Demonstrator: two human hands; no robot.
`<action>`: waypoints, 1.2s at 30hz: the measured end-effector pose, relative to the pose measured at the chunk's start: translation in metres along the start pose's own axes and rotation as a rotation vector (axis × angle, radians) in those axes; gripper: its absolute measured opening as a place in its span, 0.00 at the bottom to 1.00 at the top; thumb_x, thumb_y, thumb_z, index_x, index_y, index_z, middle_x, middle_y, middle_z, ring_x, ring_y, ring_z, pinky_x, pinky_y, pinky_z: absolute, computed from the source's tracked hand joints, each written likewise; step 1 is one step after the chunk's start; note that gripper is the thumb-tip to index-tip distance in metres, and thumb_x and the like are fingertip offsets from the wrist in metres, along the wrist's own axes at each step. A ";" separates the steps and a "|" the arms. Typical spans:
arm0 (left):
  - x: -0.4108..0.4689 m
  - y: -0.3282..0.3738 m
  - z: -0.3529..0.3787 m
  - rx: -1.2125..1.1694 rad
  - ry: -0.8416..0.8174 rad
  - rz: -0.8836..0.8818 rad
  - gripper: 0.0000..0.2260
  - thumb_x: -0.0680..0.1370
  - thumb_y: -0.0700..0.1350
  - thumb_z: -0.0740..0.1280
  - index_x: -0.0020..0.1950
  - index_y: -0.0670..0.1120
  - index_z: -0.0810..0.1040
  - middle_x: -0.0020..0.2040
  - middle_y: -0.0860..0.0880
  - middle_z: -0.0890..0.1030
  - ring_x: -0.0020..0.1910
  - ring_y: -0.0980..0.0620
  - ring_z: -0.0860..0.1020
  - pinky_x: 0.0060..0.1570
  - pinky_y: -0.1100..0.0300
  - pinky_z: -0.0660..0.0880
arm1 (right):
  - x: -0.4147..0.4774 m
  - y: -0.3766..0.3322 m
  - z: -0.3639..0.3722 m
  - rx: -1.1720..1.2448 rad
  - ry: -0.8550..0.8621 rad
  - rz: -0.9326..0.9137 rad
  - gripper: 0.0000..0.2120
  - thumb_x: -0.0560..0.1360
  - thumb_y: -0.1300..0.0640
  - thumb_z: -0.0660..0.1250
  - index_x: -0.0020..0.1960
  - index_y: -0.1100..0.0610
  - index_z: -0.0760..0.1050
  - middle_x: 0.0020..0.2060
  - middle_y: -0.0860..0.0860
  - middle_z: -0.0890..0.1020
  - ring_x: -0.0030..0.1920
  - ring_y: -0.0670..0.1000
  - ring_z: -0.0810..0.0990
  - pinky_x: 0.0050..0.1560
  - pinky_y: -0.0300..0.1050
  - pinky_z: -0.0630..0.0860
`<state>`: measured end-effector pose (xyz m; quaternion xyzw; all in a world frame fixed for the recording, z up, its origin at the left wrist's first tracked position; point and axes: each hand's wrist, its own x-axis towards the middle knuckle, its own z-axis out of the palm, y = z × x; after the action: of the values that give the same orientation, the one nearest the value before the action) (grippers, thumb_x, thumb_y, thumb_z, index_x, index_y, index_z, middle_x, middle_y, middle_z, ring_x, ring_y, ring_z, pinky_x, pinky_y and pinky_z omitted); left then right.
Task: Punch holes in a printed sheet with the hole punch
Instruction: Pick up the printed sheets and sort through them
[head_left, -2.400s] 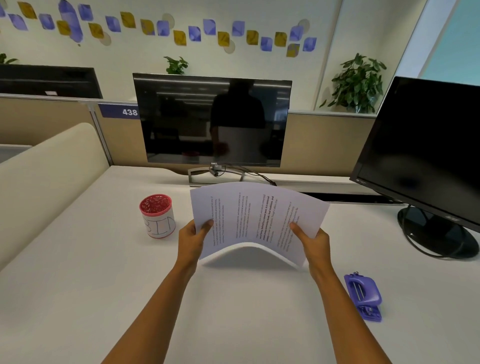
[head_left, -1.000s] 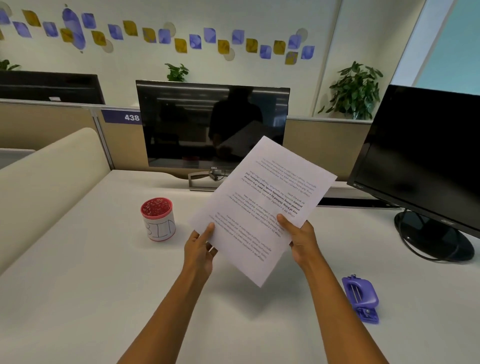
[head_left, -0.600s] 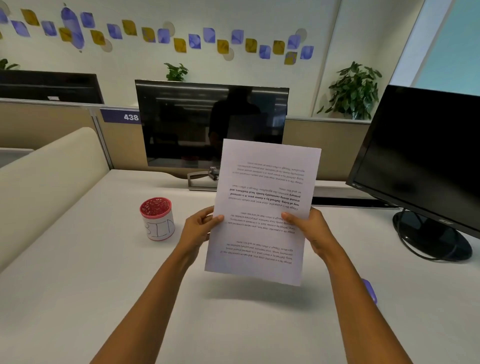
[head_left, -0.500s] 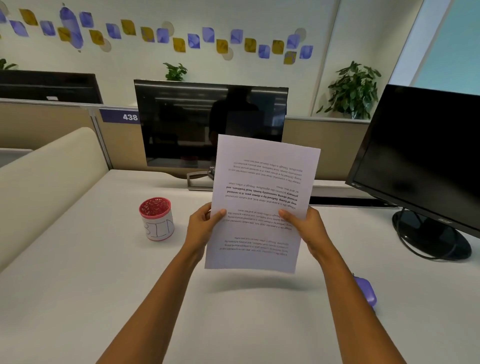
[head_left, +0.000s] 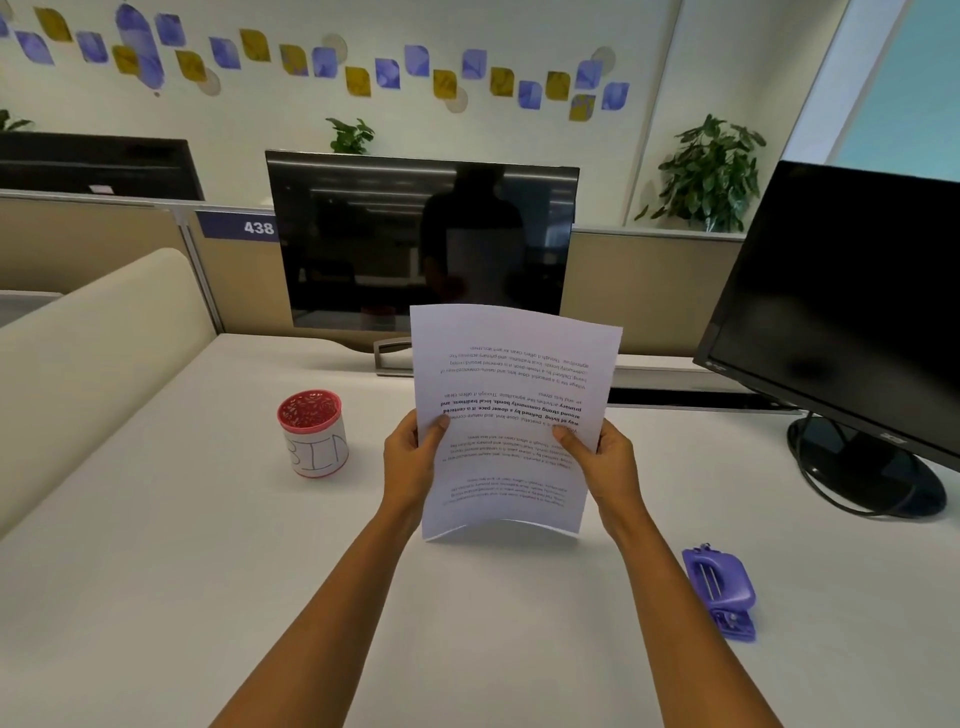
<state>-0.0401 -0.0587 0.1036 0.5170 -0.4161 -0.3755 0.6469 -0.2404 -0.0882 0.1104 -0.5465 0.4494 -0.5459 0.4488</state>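
Since a moment ago the white printed paper sheet (head_left: 511, 415) has sunk lower and bowed. The left hand (head_left: 413, 457) pinches its left edge, the right hand (head_left: 605, 462) its right, likely squaring it above the white desk (head_left: 156, 597); its text runs upside down. The purple plastic hole punch (head_left: 722, 590) lies untouched, right.

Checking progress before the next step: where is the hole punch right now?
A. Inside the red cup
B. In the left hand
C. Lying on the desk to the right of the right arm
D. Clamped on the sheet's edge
C: the hole punch lies untouched on the desk, while both the left hand and right hand hold the sheet.
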 end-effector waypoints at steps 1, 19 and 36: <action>0.000 0.000 -0.001 -0.004 -0.001 0.011 0.05 0.79 0.46 0.62 0.50 0.55 0.77 0.45 0.54 0.82 0.41 0.50 0.80 0.34 0.64 0.78 | 0.001 0.000 0.000 0.004 0.005 -0.005 0.07 0.73 0.53 0.69 0.48 0.42 0.77 0.45 0.43 0.84 0.44 0.47 0.83 0.35 0.35 0.79; 0.003 0.011 -0.006 -0.195 0.086 -0.079 0.05 0.77 0.47 0.64 0.47 0.55 0.79 0.43 0.54 0.83 0.42 0.48 0.80 0.43 0.53 0.77 | 0.010 0.008 -0.019 -0.035 0.041 0.005 0.08 0.72 0.54 0.70 0.50 0.44 0.75 0.48 0.46 0.82 0.48 0.48 0.81 0.42 0.36 0.79; -0.011 0.007 0.020 -1.022 0.140 -0.339 0.12 0.78 0.42 0.63 0.61 0.47 0.75 0.55 0.48 0.82 0.47 0.52 0.84 0.45 0.55 0.80 | -0.008 0.012 0.013 0.501 0.005 0.195 0.15 0.72 0.60 0.69 0.56 0.47 0.75 0.54 0.48 0.83 0.54 0.51 0.81 0.48 0.45 0.81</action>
<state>-0.0626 -0.0548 0.1117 0.2204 -0.0474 -0.5938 0.7724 -0.2274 -0.0831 0.0974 -0.3710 0.3520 -0.5956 0.6195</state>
